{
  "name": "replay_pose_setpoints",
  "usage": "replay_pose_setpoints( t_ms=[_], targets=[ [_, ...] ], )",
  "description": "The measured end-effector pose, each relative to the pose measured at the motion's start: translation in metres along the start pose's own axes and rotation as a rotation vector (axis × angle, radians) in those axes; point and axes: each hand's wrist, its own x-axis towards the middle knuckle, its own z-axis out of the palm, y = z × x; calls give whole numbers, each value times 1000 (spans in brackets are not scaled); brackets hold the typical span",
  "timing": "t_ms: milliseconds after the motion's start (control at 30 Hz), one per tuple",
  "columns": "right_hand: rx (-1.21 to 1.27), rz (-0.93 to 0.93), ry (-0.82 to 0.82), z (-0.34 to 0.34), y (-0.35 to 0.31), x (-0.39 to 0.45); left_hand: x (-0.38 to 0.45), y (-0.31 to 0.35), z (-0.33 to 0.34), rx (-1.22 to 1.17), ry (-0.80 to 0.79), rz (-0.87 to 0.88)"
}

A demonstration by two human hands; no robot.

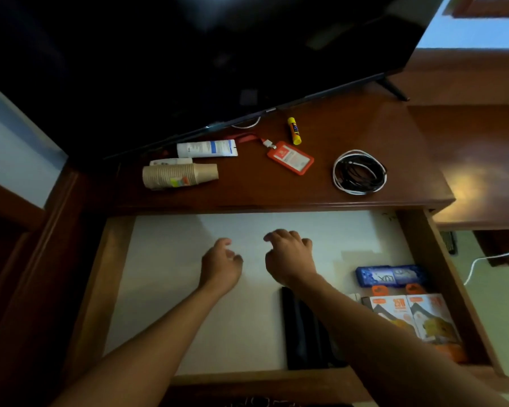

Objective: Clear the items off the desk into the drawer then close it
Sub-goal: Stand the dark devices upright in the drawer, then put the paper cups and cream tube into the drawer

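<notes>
A person's left hand (221,265) and right hand (288,257) hover side by side over the pulled-out wooden drawer (441,274), fingers (272,236) loosely curled and slightly apart, holding nothing. The drawer stands fully open below the front edge of the dark polished tabletop (262,189) and has a white bottom

On the tabletop, from left to right, lie a stack of tan paper cups (180,176) on its side, with a small white item (171,161) just behind it, a white tube (207,148) with a blue label, a red badge holder (290,158) on a red lanyard, a yellow glue stick (294,131) with a blue label, and a coil of black and white cables (359,172) near the right end. The print on the tube, badge and glue stick is too small to read

Inside the drawer's right side sit a blue box (391,276) and, nearer the front, two orange-and-white packs (415,318), one marked with what looks like "25W". A long black object (303,330) lies partly under the right forearm

A large dark television (188,54) overhangs the back of the tabletop, close above the tube and the lanyard. A white cord (482,259) trails across the floor at right
</notes>
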Motion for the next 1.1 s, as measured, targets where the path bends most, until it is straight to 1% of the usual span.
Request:
replay_pose_setpoints(
  t_ms=[133, 233, 300, 333, 400, 467, 567, 700, 833, 933, 1033, 1100],
  targets=[
    [78, -77, 165, -31, -29, 38, 39, 33, -43, -284, 252, -75],
    [105, -144, 203, -57, -49, 75, 75, 54, -71, -632, 389, -254],
    [92, -182, 170, -71, -62, 105, 96, 67, -85, -891, 410, -396],
    [78, -199, 148, -77, -68, 120, 105, 72, -91, -974, 397, -455],
    [33, -231, 108, -85, -80, 147, 117, 80, -99, -1066, 370, -554],
    [-41, -262, 73, -89, -91, 172, 130, 85, -103, -1065, 378, -621],
    [-169, -327, 47, -88, -102, 202, 142, 93, -105, -1063, 407, -650],
    [-268, -385, -21, -77, -109, 227, 178, 72, -91, -1015, 451, -708],
    [-286, -392, 32, -64, -109, 236, 152, 87, -100, -1072, 458, -661],
    [-288, -377, 56, -62, -107, 232, 140, 88, -101, -1104, 424, -605],
    [-228, -346, 43, -63, -106, 223, 126, 89, -105, -1114, 391, -571],
    [-161, -320, 10, -63, -105, 215, 116, 85, -105, -1072, 376, -537]
  ],
)
